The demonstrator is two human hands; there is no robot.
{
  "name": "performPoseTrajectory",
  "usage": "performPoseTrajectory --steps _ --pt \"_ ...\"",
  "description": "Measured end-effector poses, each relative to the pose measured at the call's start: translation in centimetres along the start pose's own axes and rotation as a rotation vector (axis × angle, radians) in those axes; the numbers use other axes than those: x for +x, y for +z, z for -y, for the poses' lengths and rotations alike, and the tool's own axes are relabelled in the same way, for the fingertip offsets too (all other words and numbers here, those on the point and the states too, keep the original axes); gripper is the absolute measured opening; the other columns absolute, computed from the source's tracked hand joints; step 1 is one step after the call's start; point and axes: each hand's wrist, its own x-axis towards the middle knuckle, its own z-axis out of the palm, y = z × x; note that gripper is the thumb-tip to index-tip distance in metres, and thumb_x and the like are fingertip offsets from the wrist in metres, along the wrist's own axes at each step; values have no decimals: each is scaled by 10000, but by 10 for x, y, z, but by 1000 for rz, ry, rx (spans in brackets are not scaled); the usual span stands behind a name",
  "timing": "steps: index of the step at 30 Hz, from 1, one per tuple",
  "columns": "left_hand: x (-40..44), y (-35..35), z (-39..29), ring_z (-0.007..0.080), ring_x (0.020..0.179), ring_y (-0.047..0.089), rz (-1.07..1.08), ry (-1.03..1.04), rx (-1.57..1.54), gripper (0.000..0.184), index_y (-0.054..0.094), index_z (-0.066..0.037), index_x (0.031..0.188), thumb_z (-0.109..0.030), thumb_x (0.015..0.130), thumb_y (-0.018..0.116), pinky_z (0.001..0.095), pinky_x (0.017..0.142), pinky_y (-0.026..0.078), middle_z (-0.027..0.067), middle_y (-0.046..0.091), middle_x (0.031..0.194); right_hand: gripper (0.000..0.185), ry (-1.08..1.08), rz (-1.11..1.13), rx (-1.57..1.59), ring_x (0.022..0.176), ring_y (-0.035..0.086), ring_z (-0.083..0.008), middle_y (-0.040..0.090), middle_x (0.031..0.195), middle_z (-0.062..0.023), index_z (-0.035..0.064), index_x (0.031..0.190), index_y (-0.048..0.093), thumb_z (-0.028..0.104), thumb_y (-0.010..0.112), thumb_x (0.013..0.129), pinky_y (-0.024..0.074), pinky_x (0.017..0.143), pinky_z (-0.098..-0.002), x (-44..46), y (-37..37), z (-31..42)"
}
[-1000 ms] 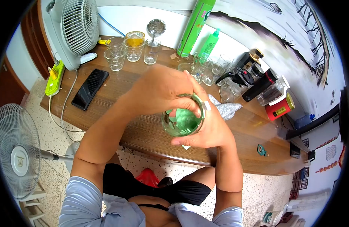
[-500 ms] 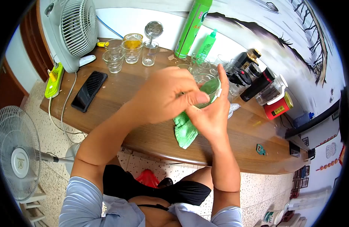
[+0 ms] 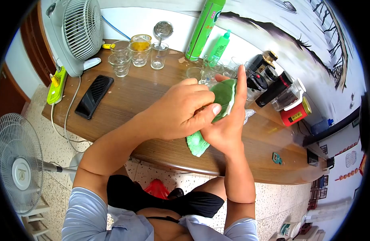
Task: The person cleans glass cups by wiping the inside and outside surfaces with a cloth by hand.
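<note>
My left hand [image 3: 193, 106] is closed, its thumb lying against the near edge of a drinking glass [image 3: 224, 94]. Green shows through this tilted glass, with a white edge along its right side. Around that side curves my right hand [image 3: 227, 128], index finger pointing up, with a green cloth [image 3: 198, 144] bunched between palm and glass. The cloth's loose end hangs below my hands over the tabletop. Most fingers of both hands are hidden behind the glass or curled out of sight. Several clear glasses [image 3: 211, 72] stand just beyond.
On the wooden table [image 3: 161, 146] lies a black phone [image 3: 94, 97]. Glasses [image 3: 120, 66], a desk fan [image 3: 82, 36] and a power strip [image 3: 57, 86] are at left. Green bottles [image 3: 205, 30], a black tumbler [image 3: 274, 89] and a red can [image 3: 295, 113] line the back and right.
The glass has turned between my hands, so its green side faces me more and its open rim shows less. My left hand has shifted slightly down and right.
</note>
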Motion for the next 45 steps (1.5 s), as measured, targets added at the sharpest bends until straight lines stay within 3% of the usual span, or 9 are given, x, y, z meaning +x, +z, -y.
performPoseTrajectory --steps 7,11,18,19,23,30,33,37,45 --pt "-1 5 4 300 749 489 -86 72 -105 377 563 -28 770 -276 958 778 433 733 421 89 527 748 1479 313 88 820 1104 681 -222 669 1273 -148 70 1717 70 240 1059 629 581 937 -371 4 -3 4" --pt "-1 5 4 277 738 492 -112 36 -67 345 596 -28 766 -244 945 797 400 746 431 70 512 726 1346 369 232 899 1108 665 -196 647 1238 -103 17 1707 59 95 942 695 539 980 -348 5 -8 -9" --pt "0 9 7 196 705 470 -256 -219 -204 432 598 -17 752 -323 1035 712 359 666 380 58 509 702 1221 496 222 541 1104 670 -238 645 1219 -135 -24 1677 100 88 879 744 544 988 -366 2 -1 8" --pt "-1 5 7 143 733 484 -218 -260 -189 412 615 -15 792 -314 1069 671 323 671 391 25 528 729 1203 435 213 388 1190 662 -337 602 1306 -248 -22 1677 88 70 862 760 539 1020 -408 0 1 11" --pt "-1 6 5 68 746 492 -133 -402 -228 431 636 -22 832 -336 1125 593 274 664 402 -22 544 766 1198 156 52 82 1172 597 -505 507 1330 -339 -3 1688 66 15 826 763 528 994 -516 -12 15 9" --pt "-2 15 3 181 740 458 -52 -292 -247 472 648 -22 803 -397 1089 637 359 699 391 38 550 706 1262 -73 -86 46 1244 609 -429 537 1419 -297 8 1700 28 9 837 730 519 1048 -468 -5 8 0" --pt "0 8 -1 181 759 465 -51 -151 -163 484 651 -29 806 -423 1087 628 350 718 393 29 573 733 1299 270 32 459 1206 653 -332 599 1383 -213 58 1716 45 15 874 716 520 1053 -424 -2 -6 11" --pt "1 5 5 187 772 475 -71 -30 -174 520 639 -29 798 -461 1085 608 351 734 396 31 587 770 1353 299 189 678 1153 646 -205 647 1292 -91 68 1720 67 58 934 681 525 1026 -361 0 -12 -3" --pt "0 2 15 177 868 556 -103 -11 -298 446 652 -11 971 -416 1123 541 322 808 468 73 642 970 1158 317 144 622 1076 678 -231 683 1174 -95 9 1633 230 115 933 719 530 985 -353 -2 -7 -3"
